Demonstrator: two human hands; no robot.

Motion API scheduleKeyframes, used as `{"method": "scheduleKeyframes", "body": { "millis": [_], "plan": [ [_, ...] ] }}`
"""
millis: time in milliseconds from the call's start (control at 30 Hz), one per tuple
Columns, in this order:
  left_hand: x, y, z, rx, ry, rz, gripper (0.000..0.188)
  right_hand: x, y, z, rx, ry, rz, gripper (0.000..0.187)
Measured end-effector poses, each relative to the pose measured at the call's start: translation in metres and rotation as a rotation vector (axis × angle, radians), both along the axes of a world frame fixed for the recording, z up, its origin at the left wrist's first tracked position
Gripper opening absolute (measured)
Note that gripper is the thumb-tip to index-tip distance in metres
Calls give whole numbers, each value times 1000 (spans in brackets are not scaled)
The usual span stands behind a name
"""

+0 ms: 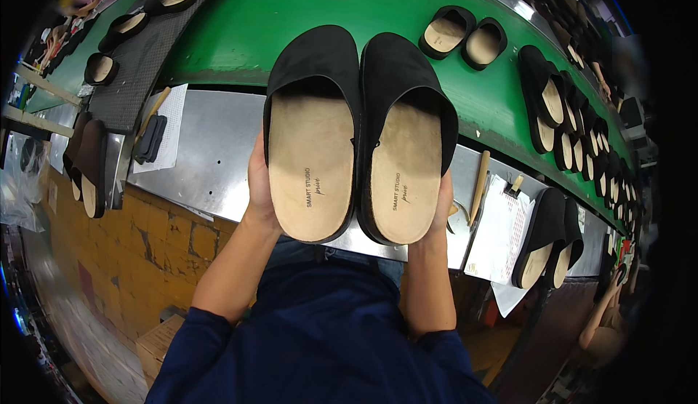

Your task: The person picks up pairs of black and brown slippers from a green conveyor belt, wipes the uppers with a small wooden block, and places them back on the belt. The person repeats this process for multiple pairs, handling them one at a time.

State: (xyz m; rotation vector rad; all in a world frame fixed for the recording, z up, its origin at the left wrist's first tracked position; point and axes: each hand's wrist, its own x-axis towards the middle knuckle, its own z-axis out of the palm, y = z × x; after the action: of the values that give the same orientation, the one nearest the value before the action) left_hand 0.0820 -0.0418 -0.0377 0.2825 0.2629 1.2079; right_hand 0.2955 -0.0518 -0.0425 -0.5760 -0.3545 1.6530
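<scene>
A pair of black closed-toe clogs with tan insoles is held up side by side before me, toes pointing away. My left hand (259,178) grips the outer side of the left clog (313,164). Around the outer heel side of the right clog (403,157) my right hand (442,200) is closed. Most fingers of both hands are hidden behind or under the shoes. The inner edges of the two clogs nearly touch. Below them lies the metal edge of the workbench (196,128).
Beyond the bench runs a green conveyor belt (225,33) with another black pair (445,32) and a long row of clogs (542,98) at right. Papers (498,233), a wooden-handled tool (480,186) and more clogs (538,240) lie right; a brush (151,138) on paper lies left. Other people work at both sides.
</scene>
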Motion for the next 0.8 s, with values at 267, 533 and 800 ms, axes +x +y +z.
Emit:
{"method": "scheduleKeyframes", "body": {
  "millis": [267, 533, 800],
  "plan": [
    [2, 1, 0, -77, 81, 63, 55, 1, 3, -3, -42, -96, -81, 48],
    [5, 5, 1, -66, 49, 49, 56, 4, 6, -12, -66, -44, -24, 44],
    [6, 9, 2, -119, 39, 52, 56, 8, 11, -26, -133, -21, -24, 45]
  ]
}}
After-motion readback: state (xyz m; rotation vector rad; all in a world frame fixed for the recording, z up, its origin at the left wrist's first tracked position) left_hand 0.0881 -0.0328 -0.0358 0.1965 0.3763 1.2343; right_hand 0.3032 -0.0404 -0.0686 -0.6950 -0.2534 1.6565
